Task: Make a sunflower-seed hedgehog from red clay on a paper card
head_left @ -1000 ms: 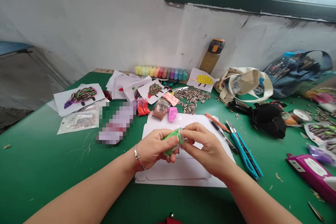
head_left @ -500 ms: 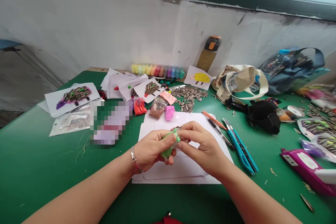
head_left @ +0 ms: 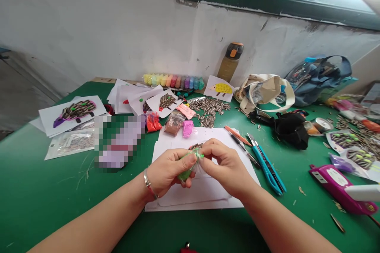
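Note:
My left hand is wrapped round a clear packet of green clay, its thumb on the packet's open top. The fingertips of my right hand pinch a small bit of green clay at the packet's mouth. Both hands are above a stack of white paper. Part of a seed-covered picture shows just behind my fingers. Packets of red clay, brown clay and magenta clay lie behind the stack.
Right of the paper lie an orange tool, a pen, blue scissors and a magenta glue gun. Sunflower seeds and a bottle are behind. Seed pictures lie left.
The view has shifted slightly to the right. My right fingertips now have a small bit of green clay between them, pulled up at the packet's mouth.

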`<state>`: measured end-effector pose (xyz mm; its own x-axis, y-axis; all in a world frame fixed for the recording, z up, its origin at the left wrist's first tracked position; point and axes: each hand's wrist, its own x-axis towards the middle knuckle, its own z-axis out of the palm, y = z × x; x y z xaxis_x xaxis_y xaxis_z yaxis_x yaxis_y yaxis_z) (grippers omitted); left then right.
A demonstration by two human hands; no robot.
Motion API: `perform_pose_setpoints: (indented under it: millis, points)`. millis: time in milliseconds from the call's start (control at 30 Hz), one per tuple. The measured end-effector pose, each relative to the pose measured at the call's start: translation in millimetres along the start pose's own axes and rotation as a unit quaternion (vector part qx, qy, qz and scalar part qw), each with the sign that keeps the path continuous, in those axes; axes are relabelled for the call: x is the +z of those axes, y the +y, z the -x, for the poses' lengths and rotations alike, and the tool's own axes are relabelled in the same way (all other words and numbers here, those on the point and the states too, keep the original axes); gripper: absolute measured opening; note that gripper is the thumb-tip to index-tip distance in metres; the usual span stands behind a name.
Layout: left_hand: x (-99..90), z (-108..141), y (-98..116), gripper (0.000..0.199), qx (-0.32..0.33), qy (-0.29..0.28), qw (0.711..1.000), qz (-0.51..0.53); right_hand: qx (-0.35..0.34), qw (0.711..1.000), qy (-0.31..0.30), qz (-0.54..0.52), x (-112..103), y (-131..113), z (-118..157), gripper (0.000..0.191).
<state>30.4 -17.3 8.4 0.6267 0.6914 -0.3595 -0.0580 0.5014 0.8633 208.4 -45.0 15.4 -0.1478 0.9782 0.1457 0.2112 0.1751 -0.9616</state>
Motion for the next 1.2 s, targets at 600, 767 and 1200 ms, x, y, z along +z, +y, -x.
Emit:
perform_pose_setpoints:
  millis: [600, 767, 1200]
  points:
    - [-3.5, -1, 0, 0.041, 0.022, 0.023, 0.999, -0.041, 0.067, 0.989, -0.058, -0.119, -9, 5, -4, 0.014]
    - [-3.5, 0, -1, 0.042, 0.019, 0.021, 0.998, -0.048, 0.065, 0.987, -0.032, -0.142, -7, 8, -4, 0.011]
    - [-6.7, -3, 6, 0.042, 0.009, 0.094, 0.996, -0.005, 0.172, 0.935, 0.055, -0.304, -22, 22, -14, 0.02]
